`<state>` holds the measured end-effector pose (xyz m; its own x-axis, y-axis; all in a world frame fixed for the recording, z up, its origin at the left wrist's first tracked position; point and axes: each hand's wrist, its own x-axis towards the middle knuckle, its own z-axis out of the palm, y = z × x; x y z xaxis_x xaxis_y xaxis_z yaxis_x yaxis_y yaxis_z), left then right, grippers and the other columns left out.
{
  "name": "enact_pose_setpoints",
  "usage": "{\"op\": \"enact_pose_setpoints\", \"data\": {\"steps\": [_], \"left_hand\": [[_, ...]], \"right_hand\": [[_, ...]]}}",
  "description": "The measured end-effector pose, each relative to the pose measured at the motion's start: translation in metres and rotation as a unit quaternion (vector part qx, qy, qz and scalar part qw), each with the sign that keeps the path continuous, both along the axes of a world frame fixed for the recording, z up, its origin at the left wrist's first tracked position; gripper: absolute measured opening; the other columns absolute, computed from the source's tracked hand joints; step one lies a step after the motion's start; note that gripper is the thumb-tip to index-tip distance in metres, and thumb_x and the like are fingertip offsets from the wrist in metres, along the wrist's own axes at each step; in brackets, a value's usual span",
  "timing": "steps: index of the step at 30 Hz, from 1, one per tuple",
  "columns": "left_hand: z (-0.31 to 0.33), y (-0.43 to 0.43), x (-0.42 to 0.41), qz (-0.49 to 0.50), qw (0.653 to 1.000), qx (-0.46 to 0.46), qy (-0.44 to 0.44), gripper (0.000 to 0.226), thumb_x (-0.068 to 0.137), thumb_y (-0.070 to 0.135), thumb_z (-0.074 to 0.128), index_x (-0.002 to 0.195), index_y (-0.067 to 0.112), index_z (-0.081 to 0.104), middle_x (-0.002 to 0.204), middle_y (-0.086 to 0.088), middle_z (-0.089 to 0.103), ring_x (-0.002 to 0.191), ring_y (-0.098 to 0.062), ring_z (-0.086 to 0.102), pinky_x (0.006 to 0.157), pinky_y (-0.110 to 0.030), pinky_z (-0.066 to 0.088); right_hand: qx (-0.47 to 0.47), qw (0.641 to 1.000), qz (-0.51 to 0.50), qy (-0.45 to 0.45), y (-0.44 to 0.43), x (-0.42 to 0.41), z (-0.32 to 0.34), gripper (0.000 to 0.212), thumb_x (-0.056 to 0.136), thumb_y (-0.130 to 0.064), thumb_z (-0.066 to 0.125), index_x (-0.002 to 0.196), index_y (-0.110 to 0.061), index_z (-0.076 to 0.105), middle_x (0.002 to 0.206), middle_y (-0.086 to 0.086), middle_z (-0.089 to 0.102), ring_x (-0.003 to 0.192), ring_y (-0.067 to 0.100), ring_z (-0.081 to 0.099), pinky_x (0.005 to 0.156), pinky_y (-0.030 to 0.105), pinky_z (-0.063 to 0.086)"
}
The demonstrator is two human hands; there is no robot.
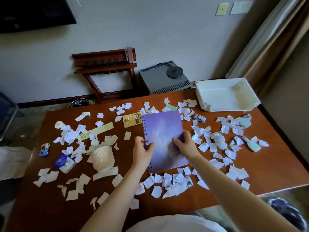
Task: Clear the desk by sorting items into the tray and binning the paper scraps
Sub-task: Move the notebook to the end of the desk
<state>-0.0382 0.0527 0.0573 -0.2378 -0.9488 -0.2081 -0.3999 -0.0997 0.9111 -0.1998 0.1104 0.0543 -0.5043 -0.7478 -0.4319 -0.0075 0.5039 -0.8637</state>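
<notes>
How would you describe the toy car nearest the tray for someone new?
Find the white tray at the far right corner of the desk. In front of its near-left corner, right of the purple notebook, lies the toy car. It is small, blue and white, unlike the plain white paper scraps around it.

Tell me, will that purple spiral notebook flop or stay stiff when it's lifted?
Probably fairly stiff: the purple spiral notebook lies flat between the left hand at its wire spine and the right hand at the opposite edge. Likely light, since it looks thin. Paper scraps crowding its edges might get dragged along.
</notes>
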Motion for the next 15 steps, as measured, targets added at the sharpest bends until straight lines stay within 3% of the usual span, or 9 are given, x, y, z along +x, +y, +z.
{"op": "enact_pose_setpoints", "data": {"steps": [5,8,12,15], "left_hand": [[-0.006,0.021,-0.015,-0.049,0.999,0.015,-0.009,0.026,0.083,0.016,0.066,0.094,0.008,0.044,0.082,0.001,0.058,0.070,-0.015,0.055,0.056,-0.015,0.042],[-0.010,0.033,-0.035,-0.130,0.989,0.021,-0.064,0.024,0.083,0.020,0.065,0.096,0.011,0.047,0.087,-0.001,0.060,0.076,-0.019,0.057,0.065,-0.025,0.043],[-0.009,0.052,-0.075,-0.296,0.938,-0.006,-0.179,0.034,0.086,0.026,0.060,0.116,0.012,0.051,0.099,-0.002,0.064,0.095,-0.024,0.061,0.080,-0.032,0.048],[-0.008,0.065,-0.114,-0.367,0.891,-0.054,-0.262,0.042,0.090,0.032,0.054,0.125,0.010,0.047,0.122,-0.008,0.059,0.113,-0.028,0.055,0.092,-0.038,0.048]], "right_hand": [[-0.011,0.995,-0.094,0.020,0.032,-0.008,0.000,0.047,0.093,-0.023,0.056,0.135,-0.015,0.038,0.118,0.000,0.050,0.115,0.022,0.052,0.097,0.036,0.045],[0.002,0.989,-0.138,0.054,0.059,-0.027,0.000,0.044,0.093,-0.023,0.056,0.133,-0.012,0.041,0.113,0.001,0.050,0.110,0.023,0.053,0.088,0.033,0.046],[0.031,0.975,-0.195,0.099,0.101,-0.070,-0.003,0.045,0.093,-0.021,0.057,0.134,-0.011,0.042,0.121,0.008,0.054,0.106,0.024,0.053,0.081,0.029,0.040],[0.049,0.966,-0.230,0.110,0.130,-0.112,-0.006,0.046,0.091,-0.021,0.058,0.134,-0.011,0.044,0.124,0.008,0.056,0.112,0.027,0.054,0.091,0.035,0.044]]}}
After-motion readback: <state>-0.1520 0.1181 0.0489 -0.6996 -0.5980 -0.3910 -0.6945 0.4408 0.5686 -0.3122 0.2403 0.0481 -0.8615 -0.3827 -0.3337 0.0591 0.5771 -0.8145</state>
